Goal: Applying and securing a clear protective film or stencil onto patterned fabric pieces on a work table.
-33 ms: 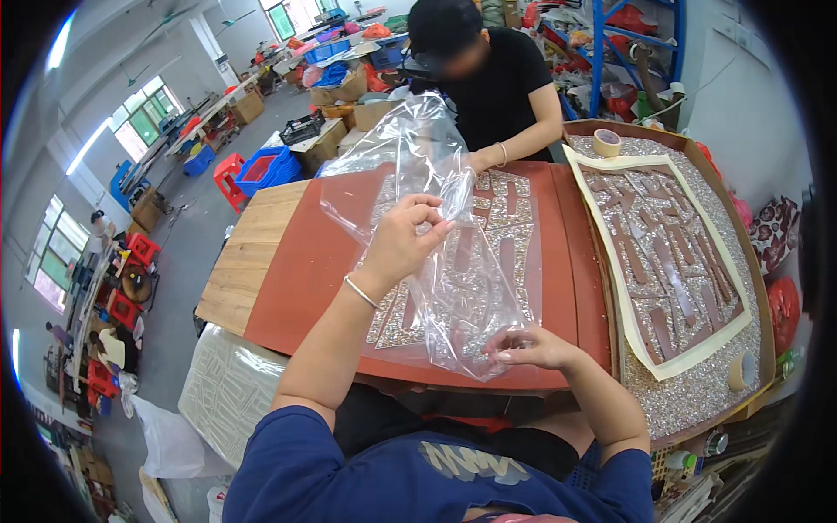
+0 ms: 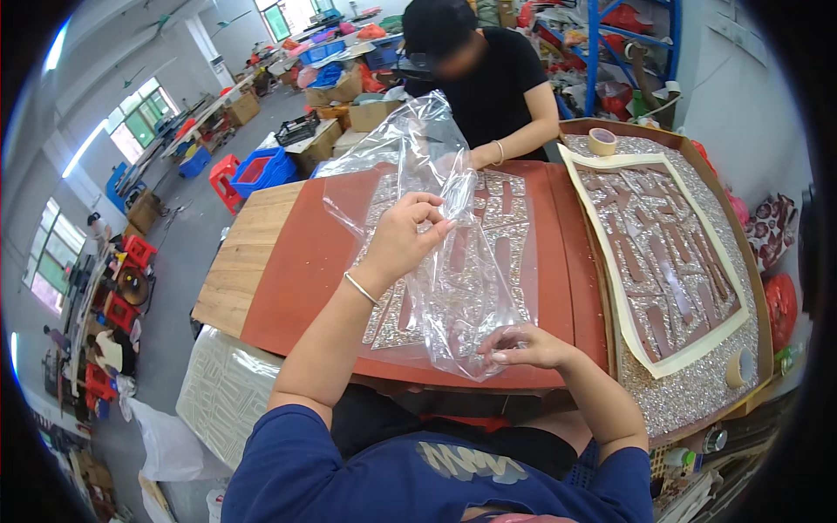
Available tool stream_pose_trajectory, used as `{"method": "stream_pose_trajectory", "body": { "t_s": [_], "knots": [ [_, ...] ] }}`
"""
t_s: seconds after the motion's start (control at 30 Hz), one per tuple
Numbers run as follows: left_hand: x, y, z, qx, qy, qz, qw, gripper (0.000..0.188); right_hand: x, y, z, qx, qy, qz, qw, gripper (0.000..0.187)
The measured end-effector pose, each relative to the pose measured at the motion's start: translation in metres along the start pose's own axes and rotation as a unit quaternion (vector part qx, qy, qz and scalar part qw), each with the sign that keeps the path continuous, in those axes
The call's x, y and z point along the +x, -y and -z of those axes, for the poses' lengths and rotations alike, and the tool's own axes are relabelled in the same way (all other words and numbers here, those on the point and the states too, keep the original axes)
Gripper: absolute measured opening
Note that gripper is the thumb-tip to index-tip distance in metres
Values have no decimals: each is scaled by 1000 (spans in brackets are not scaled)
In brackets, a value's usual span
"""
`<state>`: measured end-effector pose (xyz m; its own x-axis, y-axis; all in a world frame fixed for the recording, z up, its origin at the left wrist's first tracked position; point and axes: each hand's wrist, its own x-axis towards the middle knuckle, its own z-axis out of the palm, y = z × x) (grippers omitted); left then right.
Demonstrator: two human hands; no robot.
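Observation:
A clear plastic film [image 2: 453, 296], creased and shiny, hangs above a sheet of glittering stones [image 2: 410, 327] with bare cut-out shapes, which lies on the red-brown table covering. My left hand [image 2: 408, 231], a bangle on its wrist, pinches the film near its middle. At the film's near corner, my right hand [image 2: 527, 347] grips it between thumb and fingers. Across the table a co-worker in black [image 2: 493, 87] has a hand [image 2: 479, 157] at the film's far part; that person's other hand is hidden behind the film.
At the right stands a stone-filled tray [image 2: 680, 410] bearing a cream-bordered patterned panel [image 2: 658, 362] and two tape rolls [image 2: 603, 141]. A wooden board [image 2: 244, 253] forms the table's left part. Below it lies a plastic-covered patterned sheet [image 2: 227, 383]. Blue crates [image 2: 261, 170] stand behind.
The scene has shifted very slightly in view. Both my hands keep their hold on the film, almost in the same place.

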<state>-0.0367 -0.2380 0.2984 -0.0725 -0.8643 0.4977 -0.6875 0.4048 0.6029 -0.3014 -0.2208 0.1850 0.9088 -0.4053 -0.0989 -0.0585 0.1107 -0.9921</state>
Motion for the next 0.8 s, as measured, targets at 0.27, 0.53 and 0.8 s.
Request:
{"method": "stream_pose_trajectory", "body": {
  "t_s": [0.27, 0.53, 0.8],
  "knots": [
    [21, -20, -29, -11, 20, -69, 997, 16, 4, -7, -1, 5, 62, -17, 998, 33],
    [11, -34, -39, -61, 4, -92, 994, 14, 0, -12, -8, -22, 71, 34, 997, 41],
    [0, -37, -30, -36, -6, -70, 997, 14, 7, -18, -10, -52, 102, 31, 993, 41]
  ]
}}
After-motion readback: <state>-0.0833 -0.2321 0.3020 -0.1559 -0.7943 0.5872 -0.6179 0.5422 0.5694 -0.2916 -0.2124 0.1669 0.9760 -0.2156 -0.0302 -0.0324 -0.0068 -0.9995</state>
